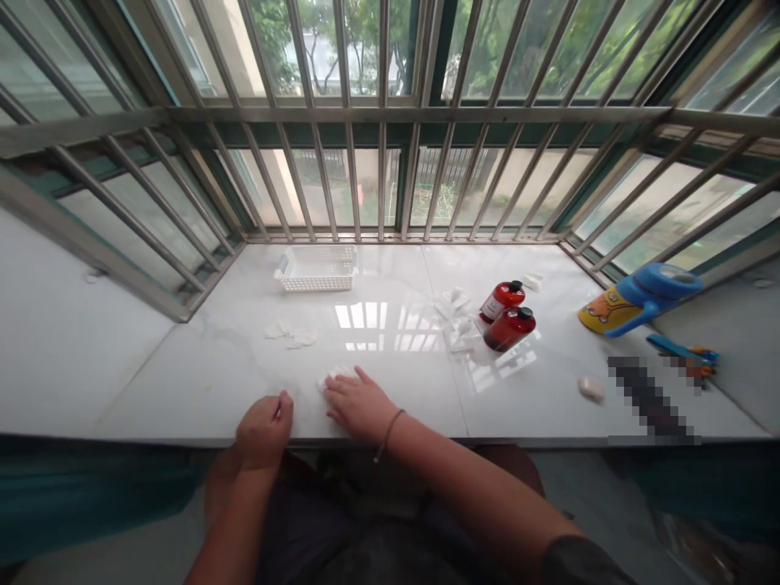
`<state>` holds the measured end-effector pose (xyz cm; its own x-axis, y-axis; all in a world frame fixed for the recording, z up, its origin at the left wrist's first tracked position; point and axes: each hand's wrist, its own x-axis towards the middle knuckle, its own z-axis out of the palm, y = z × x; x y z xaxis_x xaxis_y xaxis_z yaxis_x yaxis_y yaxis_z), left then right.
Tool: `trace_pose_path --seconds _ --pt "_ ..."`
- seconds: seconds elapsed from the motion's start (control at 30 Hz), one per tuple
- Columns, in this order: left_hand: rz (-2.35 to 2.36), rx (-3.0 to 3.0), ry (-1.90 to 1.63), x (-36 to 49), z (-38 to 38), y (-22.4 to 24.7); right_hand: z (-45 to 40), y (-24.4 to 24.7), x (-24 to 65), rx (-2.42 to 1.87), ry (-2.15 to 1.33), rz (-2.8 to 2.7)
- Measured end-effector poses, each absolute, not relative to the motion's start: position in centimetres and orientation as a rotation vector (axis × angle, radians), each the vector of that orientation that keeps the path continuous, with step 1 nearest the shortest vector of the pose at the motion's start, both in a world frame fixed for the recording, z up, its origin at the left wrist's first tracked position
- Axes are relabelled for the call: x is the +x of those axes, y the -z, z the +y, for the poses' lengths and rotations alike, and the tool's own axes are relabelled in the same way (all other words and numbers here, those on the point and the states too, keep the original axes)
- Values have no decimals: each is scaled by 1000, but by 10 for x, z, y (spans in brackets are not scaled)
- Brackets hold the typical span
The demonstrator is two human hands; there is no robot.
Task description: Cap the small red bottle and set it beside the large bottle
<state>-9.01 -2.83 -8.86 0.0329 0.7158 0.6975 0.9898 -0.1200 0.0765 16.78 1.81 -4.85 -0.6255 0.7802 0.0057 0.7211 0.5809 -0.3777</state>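
My right hand (359,404) lies palm down near the front edge of the white marbled countertop (390,390). Its fingers are stretched out and the thumb stands apart. Under and just beyond the fingertips is a crumpled white tissue-like piece (336,374), partly hidden by the fingers. To the left, my left hand (264,429) rests closed in a fist at the counter's edge. Whatever it holds, if anything, is hidden inside the curled fingers. Beyond the fist, several small flat white scraps (291,335) lie scattered.
A white perforated basket (317,280) stands at the back left. Two red bottles with black caps (510,329) stand right of centre, beside crumpled white pieces (460,325). Farther right are a blue-and-yellow cup (634,301), a pale lump (591,388) and a pixelated dark object (652,398). Metal bars (383,175) line the window.
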Motion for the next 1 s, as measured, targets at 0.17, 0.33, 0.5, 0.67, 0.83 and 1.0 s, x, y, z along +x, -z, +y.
trace_pose_path --seconds 0.17,0.33,0.5,0.67,0.83,1.0 --pt "-1665 -1858 825 -87 -30 87 104 34 243 -1875 -429 -2342" --pt "-1676 -1828 807 -85 -33 86 132 29 244 -1989 -398 -2264" --pt "-1680 -1839 812 -86 -33 86 46 46 148 -1133 -554 -2727" --pt "-1684 -1877 838 -87 -33 85 45 51 145 -846 -600 -2854" --pt "-1724 -1866 873 -84 -33 84 158 30 224 -1704 -415 -2496" --pt "-1744 -1861 856 -83 -33 84 204 19 230 -1978 -334 -2297"
